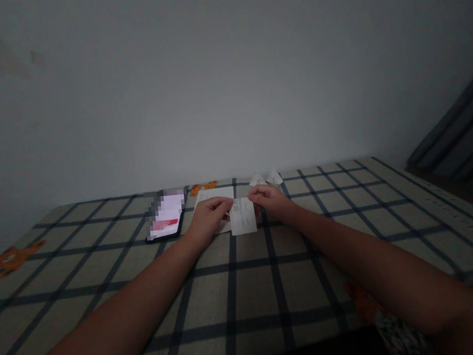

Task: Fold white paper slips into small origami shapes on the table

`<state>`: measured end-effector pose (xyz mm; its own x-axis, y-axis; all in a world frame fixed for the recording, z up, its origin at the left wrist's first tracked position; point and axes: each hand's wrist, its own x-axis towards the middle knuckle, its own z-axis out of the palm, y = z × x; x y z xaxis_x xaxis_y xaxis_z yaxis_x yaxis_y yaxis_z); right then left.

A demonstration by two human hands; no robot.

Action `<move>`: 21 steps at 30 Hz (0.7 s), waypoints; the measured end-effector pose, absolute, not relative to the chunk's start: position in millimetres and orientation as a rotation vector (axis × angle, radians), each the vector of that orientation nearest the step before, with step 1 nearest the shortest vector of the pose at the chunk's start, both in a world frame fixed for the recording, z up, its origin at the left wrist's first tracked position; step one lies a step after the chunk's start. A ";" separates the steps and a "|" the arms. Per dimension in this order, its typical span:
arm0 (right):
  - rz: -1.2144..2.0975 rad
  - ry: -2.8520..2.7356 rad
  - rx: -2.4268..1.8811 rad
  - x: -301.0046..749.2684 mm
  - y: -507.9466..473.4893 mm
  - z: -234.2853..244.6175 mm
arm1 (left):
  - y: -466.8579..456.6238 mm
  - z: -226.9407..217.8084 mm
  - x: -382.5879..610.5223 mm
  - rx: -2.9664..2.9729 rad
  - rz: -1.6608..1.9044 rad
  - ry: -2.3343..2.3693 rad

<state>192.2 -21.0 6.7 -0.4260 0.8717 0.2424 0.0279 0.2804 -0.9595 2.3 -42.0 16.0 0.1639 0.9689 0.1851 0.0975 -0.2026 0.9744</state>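
Note:
Between my two hands is a small white paper slip (243, 218) with faint dark marks on it. My left hand (209, 216) pinches its upper left corner between thumb and fingers. At the upper right corner, my right hand (270, 200) grips it the same way. Behind and partly under my left hand lies a white sheet of paper (217, 192), mostly hidden. Just beyond my right hand stand two small folded white paper pieces (274, 177); the nearer edges are partly covered by the hand.
A phone (168, 215) with a lit, partly blurred screen lies left of my left hand. Everything rests on a checkered cloth (256, 308) with orange figures, reaching back to a plain wall (228, 79). Dark folded fabric (459, 125) hangs at the right.

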 end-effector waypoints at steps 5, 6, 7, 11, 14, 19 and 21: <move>1.215 -1.855 -0.821 191.3 -22.5 3.3 | -45.2 13.6 3.2 1.616 1.026 1.102; 1.213 -1.867 -0.818 191.2 -22.5 2.5 | -45.7 13.3 3.4 1.634 0.999 1.107; 1.216 -1.872 -0.814 191.2 -22.4 2.0 | -46.2 13.1 3.5 1.647 0.980 1.109; 1.216 -1.894 -0.785 190.9 -23.8 3.4 | -47.1 13.1 4.0 1.666 0.967 1.112; 1.203 -1.901 -0.772 189.9 -26.2 5.6 | -46.7 11.6 4.0 1.694 0.986 1.110; 1.257 -1.901 -0.784 189.4 -26.8 5.5 | -45.9 9.0 3.7 1.738 0.946 1.089; 1.275 -1.917 -0.803 189.7 -26.4 5.4 | -46.1 8.7 3.5 1.755 0.937 1.077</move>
